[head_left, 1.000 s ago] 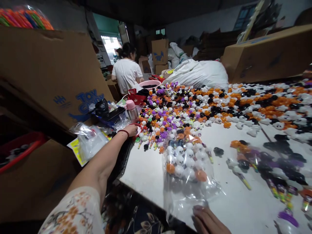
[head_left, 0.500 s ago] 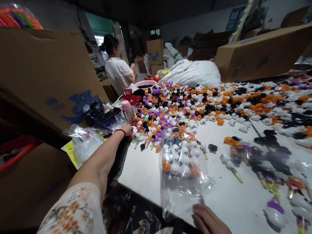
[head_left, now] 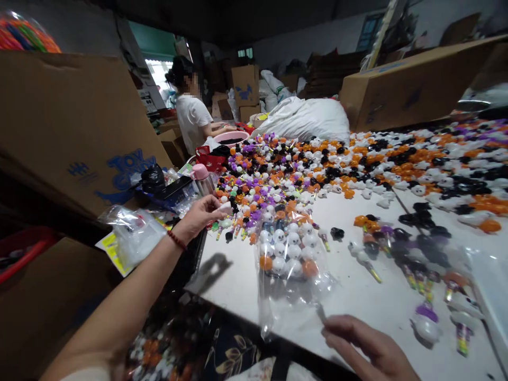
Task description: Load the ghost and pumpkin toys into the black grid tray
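My left hand (head_left: 200, 216), with a red bead bracelet at the wrist, pinches a small white object (head_left: 225, 208) above the table's left edge. At the lower right, my right hand (head_left: 357, 338) has its fingertips together at a small, thin grey item (head_left: 320, 312), too blurred to name. Between the hands a clear plastic bag (head_left: 293, 291) lies on the white table (head_left: 234, 270). White skull-faced balls (head_left: 293, 251) and some orange ones fill its far half, while the near half is flat. A shadow falls on the table below my left hand.
Behind the bag spreads a heap of orange, black, white and purple toys (head_left: 293, 164). A pink-lidded flask (head_left: 203, 179) stands at the left edge. Large cartons (head_left: 71, 132) rise at left and back right. A person in white (head_left: 193, 116) has both hands near a pink basin (head_left: 231, 137).
My left hand has lifted from the table's left edge with the small white object. My right hand has risen slightly with the grey item. The person's arms now reach toward the basin.
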Motion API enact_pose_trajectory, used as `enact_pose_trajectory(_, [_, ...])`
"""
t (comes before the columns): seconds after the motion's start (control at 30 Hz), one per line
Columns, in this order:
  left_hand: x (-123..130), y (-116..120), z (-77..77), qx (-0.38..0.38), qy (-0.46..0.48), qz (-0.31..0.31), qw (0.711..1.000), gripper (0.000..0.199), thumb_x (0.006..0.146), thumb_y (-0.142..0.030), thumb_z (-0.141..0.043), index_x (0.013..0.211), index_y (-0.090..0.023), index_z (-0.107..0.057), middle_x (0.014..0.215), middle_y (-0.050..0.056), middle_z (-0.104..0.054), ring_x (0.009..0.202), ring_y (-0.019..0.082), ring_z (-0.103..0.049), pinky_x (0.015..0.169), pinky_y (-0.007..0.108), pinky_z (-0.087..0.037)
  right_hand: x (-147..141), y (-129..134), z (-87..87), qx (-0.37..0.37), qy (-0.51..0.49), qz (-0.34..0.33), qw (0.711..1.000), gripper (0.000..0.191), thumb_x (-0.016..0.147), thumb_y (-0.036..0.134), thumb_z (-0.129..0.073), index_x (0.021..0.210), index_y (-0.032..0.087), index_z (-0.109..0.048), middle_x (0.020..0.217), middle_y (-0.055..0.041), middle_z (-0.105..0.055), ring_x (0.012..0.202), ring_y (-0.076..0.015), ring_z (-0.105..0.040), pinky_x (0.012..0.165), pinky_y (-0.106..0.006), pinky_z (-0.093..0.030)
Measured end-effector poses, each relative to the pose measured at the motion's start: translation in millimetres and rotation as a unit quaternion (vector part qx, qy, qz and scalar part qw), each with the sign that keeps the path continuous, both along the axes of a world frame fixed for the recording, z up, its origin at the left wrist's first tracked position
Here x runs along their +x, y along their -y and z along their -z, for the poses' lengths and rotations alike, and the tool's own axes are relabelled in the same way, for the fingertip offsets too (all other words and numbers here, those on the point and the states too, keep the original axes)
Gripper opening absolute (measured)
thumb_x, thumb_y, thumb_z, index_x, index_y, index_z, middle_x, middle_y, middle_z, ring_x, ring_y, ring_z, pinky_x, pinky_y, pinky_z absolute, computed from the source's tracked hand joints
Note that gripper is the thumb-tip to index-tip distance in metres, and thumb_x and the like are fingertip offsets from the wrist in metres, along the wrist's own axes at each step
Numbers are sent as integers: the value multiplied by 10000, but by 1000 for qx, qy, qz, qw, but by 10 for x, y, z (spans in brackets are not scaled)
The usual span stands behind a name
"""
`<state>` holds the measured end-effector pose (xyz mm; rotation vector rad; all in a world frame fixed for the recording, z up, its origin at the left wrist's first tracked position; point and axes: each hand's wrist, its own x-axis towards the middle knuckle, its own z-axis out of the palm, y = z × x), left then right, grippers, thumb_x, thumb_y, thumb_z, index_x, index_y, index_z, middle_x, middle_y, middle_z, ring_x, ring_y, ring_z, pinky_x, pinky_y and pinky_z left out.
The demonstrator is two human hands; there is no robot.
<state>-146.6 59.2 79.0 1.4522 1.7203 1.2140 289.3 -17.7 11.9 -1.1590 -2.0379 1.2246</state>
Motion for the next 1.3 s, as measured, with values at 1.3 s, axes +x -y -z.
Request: enact_pose_trajectory(1.3, [2091,1296,575,382,-293,12,876,285,840,-22,-656,1077,-180,-647,1023,60,-729,942,194,-663,883,400,-402,-1116,-482,112,171,-84,4,982,618,1011,376,-361,1578,156,-251,1553,-139,-375,1440,-261,-367,1191,-481,-317])
